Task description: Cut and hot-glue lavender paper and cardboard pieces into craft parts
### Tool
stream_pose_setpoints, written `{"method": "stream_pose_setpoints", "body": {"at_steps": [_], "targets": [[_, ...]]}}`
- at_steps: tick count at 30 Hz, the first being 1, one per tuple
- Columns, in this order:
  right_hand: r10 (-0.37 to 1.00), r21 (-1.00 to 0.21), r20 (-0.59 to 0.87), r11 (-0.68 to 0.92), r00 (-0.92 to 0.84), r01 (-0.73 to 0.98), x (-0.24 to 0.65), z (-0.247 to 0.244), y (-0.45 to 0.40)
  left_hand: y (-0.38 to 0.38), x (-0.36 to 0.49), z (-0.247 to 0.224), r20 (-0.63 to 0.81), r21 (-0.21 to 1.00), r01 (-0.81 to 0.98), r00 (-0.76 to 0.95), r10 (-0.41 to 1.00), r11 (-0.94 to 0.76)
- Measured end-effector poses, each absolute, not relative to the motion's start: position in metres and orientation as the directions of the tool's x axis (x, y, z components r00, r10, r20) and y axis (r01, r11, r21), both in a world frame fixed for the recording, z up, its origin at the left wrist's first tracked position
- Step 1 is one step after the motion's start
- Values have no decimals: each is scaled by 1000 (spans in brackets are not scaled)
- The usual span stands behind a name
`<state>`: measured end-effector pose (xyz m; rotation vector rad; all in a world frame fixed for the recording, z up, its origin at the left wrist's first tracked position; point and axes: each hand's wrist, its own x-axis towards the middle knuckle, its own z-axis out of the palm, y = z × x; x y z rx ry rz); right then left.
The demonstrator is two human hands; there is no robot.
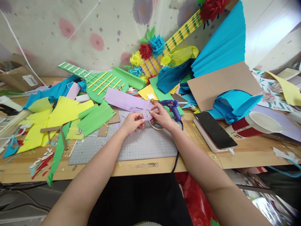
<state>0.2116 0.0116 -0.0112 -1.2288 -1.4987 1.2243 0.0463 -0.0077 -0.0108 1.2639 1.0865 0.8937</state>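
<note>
Above the grey cutting mat [150, 146], my left hand [133, 122] and my right hand [162, 115] are close together, fingers pinched. Between them is a curved lavender paper piece [147, 116], gripped at its left side by my left fingertips and at its right by my right ones. A wide lavender crepe paper strip [125, 99] lies just behind. Beyond my right hand rests a blue glue gun [172, 108], its black cord running down to the table edge. A roll of tape [155, 126] is partly hidden under my right hand.
Yellow paper [62, 114] and green crepe paper [97, 118] cover the left side. Behind stand a green paper guitar [105, 83] and a yellow one [150, 66] with paper flowers. To the right are a phone [215, 130], a paper cup [252, 125], cardboard [221, 84] and blue crepe paper [225, 47].
</note>
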Motion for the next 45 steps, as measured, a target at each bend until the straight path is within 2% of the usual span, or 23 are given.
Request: {"method": "stream_pose_setpoints", "body": {"at_steps": [4,10,13,17,26,33,41,45], "targets": [[980,-973,27,71,-195,222,216,-13,13,-7,46,-12,-126,992,17,251,960,126],[920,-938,194,276,-341,212,215,-12,8,-8,46,-7,-132,990,-13,236,963,139],[892,-911,181,311,-415,272,213,-10,5,-7,47,-8,-148,989,1,188,971,151],[903,-855,137,316,-407,412,213,-11,4,-4,50,-12,-182,983,38,163,970,178],[872,-874,255,392,-417,287,212,-16,6,-6,51,-9,-163,987,15,155,974,163],[900,-808,211,380,-381,450,211,-9,2,-4,49,-17,-103,981,176,153,983,75],[866,-773,238,443,-439,454,212,-6,-2,-5,48,-19,-90,975,218,170,981,51],[868,-779,210,427,-451,459,213,-10,-1,-4,47,-24,-26,970,242,174,984,-17]]}}
